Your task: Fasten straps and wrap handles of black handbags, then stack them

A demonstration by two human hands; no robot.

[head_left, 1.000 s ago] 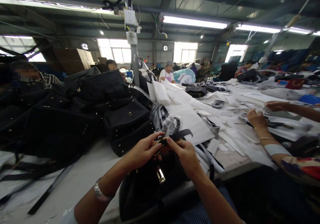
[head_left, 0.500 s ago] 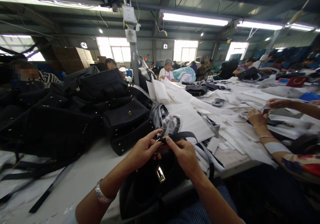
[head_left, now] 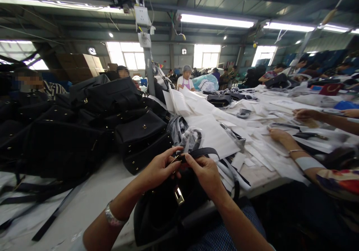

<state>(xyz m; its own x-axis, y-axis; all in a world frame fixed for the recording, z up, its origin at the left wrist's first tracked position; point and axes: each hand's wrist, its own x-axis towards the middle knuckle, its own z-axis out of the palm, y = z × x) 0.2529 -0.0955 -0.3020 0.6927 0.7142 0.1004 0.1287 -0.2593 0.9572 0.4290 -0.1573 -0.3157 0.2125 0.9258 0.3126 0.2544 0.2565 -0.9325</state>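
Note:
A black handbag (head_left: 159, 210) with a gold clasp (head_left: 178, 195) lies at the table's near edge, against my lap. Above it, my left hand (head_left: 164, 166) pinches a small gold buckle (head_left: 176, 158) at the end of a black strap. My right hand (head_left: 203, 169) grips the black strap (head_left: 206, 151) close beside the buckle, thumb on top. The strap arches to the right and hangs down past the bag. My fingers partly cover the buckle and the strap end. Just beyond my hands sits a plastic-wrapped handle (head_left: 192, 137).
Black handbags (head_left: 143, 129) are heaped on the left. White foam sheets (head_left: 210, 131) cover the table's middle. At right, a co-worker's hands (head_left: 283, 135) handle wrapping over a black item. Loose black straps (head_left: 53, 217) lie front left. A metal post (head_left: 149, 71) rises beyond the pile.
My hands hold nearly the same pose on the strap and buckle. The co-worker's hands at right have moved apart and slightly left, over the white wrapping.

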